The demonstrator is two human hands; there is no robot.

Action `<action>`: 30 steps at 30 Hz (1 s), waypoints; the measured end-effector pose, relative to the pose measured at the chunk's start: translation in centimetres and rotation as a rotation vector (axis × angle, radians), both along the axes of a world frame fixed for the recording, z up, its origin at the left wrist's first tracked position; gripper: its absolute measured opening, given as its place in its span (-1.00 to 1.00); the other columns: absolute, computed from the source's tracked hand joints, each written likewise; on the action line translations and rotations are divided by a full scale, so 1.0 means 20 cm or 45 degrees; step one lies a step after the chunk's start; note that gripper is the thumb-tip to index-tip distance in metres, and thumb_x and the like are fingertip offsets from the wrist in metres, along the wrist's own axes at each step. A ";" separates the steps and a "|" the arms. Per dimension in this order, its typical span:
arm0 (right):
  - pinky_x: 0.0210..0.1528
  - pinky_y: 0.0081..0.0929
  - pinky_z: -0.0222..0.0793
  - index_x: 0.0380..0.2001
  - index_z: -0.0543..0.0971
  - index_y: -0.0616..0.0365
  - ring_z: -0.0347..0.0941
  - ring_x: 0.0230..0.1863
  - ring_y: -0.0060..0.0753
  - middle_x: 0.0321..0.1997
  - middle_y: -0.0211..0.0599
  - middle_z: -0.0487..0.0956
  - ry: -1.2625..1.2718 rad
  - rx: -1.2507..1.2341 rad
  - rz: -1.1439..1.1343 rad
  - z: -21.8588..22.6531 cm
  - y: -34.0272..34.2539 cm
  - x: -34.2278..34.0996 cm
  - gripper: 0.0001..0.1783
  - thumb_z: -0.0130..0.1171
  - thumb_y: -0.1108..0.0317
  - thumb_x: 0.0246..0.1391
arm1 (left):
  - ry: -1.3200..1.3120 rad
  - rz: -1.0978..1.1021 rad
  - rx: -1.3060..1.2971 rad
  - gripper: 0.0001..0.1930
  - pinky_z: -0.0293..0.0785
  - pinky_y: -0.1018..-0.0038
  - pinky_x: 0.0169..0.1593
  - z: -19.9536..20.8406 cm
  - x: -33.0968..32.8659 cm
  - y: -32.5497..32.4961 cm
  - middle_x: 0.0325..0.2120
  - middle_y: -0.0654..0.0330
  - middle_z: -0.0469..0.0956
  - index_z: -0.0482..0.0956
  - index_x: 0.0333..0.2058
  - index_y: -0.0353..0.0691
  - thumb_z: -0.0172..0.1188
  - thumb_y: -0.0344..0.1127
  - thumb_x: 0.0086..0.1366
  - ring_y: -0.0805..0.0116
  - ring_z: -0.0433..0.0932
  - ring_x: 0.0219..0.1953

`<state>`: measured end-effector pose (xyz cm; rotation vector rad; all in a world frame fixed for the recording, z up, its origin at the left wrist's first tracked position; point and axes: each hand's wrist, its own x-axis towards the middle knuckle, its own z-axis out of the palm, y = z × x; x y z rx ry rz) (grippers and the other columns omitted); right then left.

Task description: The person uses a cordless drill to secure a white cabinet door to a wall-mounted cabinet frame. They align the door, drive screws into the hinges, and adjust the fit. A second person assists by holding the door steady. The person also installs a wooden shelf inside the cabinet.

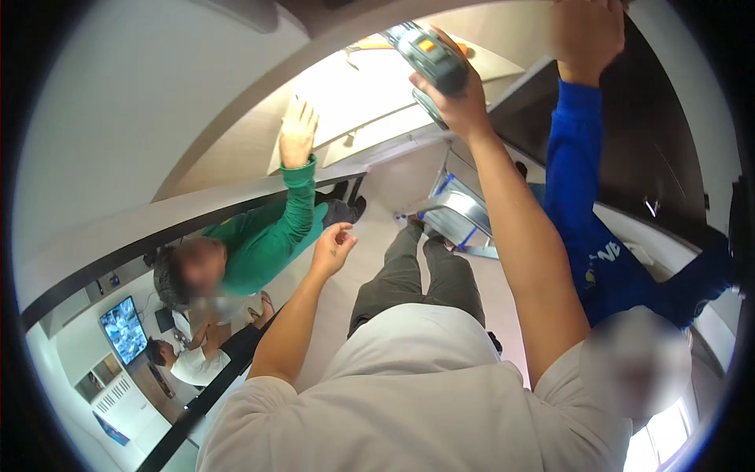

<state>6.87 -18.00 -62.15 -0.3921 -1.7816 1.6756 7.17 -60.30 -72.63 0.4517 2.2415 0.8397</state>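
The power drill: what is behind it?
Behind the power drill, held in the right hand, a bright pale panel and parts of an orange tool show past its edges. What drill and hand cover can't be seen.

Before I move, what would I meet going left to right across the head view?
Lit wall screen, a co-worker's green sleeve, the wearer's left hand, power drill gripped in the right hand, another co-worker's blue sleeve.

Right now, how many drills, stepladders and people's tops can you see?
Drill: 1, in the wearer's right hand
Stepladder: 1
Tops: 4 (wearer's pale top, distant white top, green top, blue top)
Total: 6
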 end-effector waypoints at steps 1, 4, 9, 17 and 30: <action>0.22 -0.40 0.41 0.32 0.39 0.12 0.53 0.13 -0.34 0.13 -0.23 0.61 0.029 0.022 -0.012 -0.02 0.01 -0.03 -0.17 0.54 0.36 -0.02 | -0.052 0.015 -0.050 -0.63 0.55 0.46 -0.16 0.03 -0.02 0.07 -0.37 0.19 0.64 0.62 0.01 -0.28 0.40 -0.31 0.26 0.44 0.59 -0.32; 0.12 -0.46 0.46 0.31 0.41 0.16 0.56 0.02 -0.45 0.01 -0.26 0.64 0.054 0.161 -0.127 -0.05 0.01 -0.08 -0.25 0.47 0.37 0.07 | 0.113 -0.024 0.183 -0.65 0.55 0.46 -0.18 -0.12 -0.14 0.23 -0.36 0.17 0.65 0.62 0.00 -0.32 0.38 -0.33 0.27 0.42 0.60 -0.33; 0.32 -0.46 0.37 0.46 0.19 0.15 0.41 0.31 -0.43 0.31 -0.21 0.50 0.146 0.057 -0.022 -0.20 0.07 -0.15 -0.07 0.44 0.43 0.09 | 0.974 -0.211 0.466 -0.69 0.55 0.27 -0.06 0.17 -0.43 0.72 -0.21 -0.02 0.62 0.60 -0.01 -0.31 0.31 -0.37 0.29 0.07 0.63 -0.16; 0.36 -0.32 0.36 0.48 0.16 0.09 0.44 0.32 -0.27 0.33 -0.14 0.49 0.220 0.234 -0.094 -0.30 0.07 -0.28 -0.11 0.37 0.23 0.19 | 1.367 -0.037 0.202 -0.52 0.30 0.04 0.23 -0.19 -0.84 1.12 0.06 -0.22 0.46 0.44 0.16 -0.34 0.21 -0.19 0.36 -0.22 0.39 0.13; 0.37 -0.19 0.35 0.45 0.17 0.13 0.36 0.38 0.00 0.38 0.06 0.39 0.126 0.518 -0.252 -0.27 0.03 -0.30 -0.03 0.42 0.07 0.09 | 1.571 -0.040 0.151 -0.32 0.06 -0.04 0.42 -0.23 -0.87 1.15 0.25 -0.32 0.25 0.25 0.33 -0.18 0.21 -0.01 0.33 -0.27 0.20 0.33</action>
